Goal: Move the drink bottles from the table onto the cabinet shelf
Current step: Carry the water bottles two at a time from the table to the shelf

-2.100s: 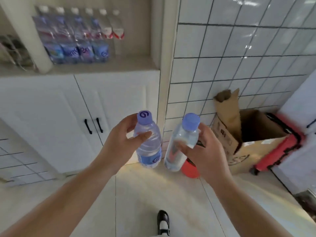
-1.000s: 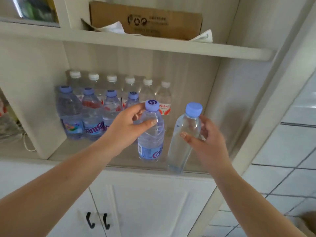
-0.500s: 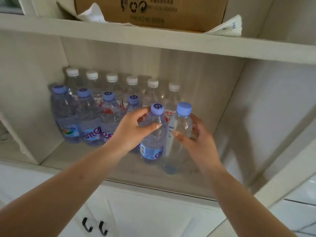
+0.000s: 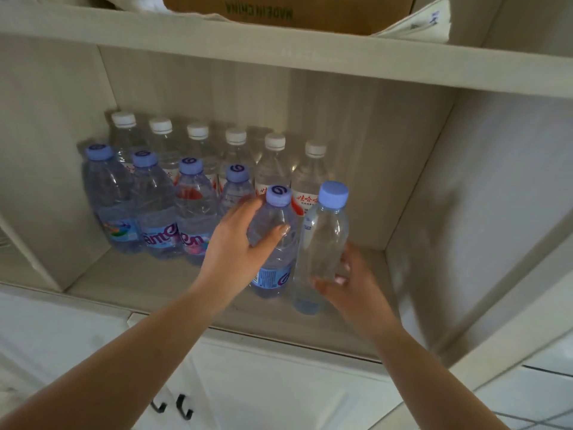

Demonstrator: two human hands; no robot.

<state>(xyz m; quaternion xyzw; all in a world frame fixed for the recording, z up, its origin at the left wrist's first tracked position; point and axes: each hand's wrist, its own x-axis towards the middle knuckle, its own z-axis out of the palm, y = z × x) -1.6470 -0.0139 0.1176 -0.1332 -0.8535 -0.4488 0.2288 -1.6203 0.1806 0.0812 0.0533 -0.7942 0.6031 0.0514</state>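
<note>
A: So, what's around on the cabinet shelf (image 4: 148, 283)?
B: Back row: six clear bottles with white caps (image 4: 235, 136), against the rear wall. Front row: four bottles with purple caps (image 4: 144, 158), left side, labels facing out. Upper shelf (image 4: 310, 54) carries a cardboard box (image 4: 310, 10) and some paper.
A: Anything blocking?
B: Rightmost purple-cap bottle of the front row sits just beside the left hand (image 4: 235, 243), partly hidden by it. Right part of the shelf floor is bare.
A: Left hand?
B: Fingers and thumb curled round the labelled purple-cap bottle (image 4: 276, 274), upright, base at the shelf floor, front row.
A: Right hand (image 4: 350, 287)?
B: Fingers wrapped round the lower half of the label-less purple-cap bottle (image 4: 322, 243), just right of the other, nearly touching it. Tilted slightly. Cannot tell if its base rests on the shelf.
</note>
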